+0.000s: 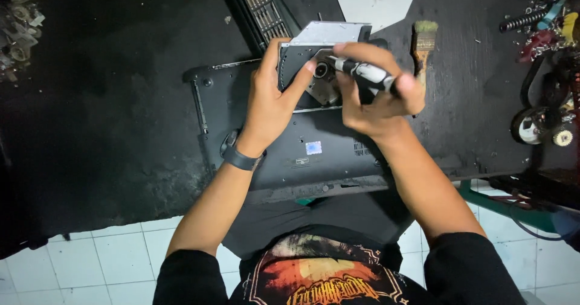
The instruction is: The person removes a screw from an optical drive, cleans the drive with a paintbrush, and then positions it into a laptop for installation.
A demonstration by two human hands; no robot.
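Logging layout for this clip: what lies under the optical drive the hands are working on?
The optical drive rests on an upturned dark laptop base, steadied by the left hand. The right hand holds a screwdriver to it. The hands and drive hide the surface directly beneath.

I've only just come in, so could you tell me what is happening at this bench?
A person holds a slim metal drive unit steady with the left hand over an upturned laptop base on a black workbench. The right hand grips a small screwdriver with its tip at the drive. A paintbrush lies beside them.
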